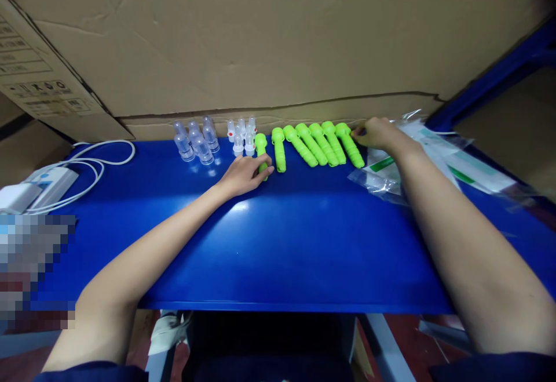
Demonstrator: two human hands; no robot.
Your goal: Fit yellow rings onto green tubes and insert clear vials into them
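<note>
Several bright green plastic pieces (313, 143) lie in a row at the back of the blue table (278, 243). My left hand (244, 174) is closed around the leftmost green piece (260, 144), gripping its lower end. My right hand (377, 134) rests at the right end of the row, its fingers pinched on the head of the rightmost green piece (350, 145). Left of the row stand small clear caps (195, 141) and small white parts with red dots (241, 136).
Clear plastic bags with green-printed labels (434, 162) lie at the right, under my right forearm. A white charger and coiled cable (56, 179) sit at the left. Cardboard (269, 40) walls the back. The table's front edge is near my elbows.
</note>
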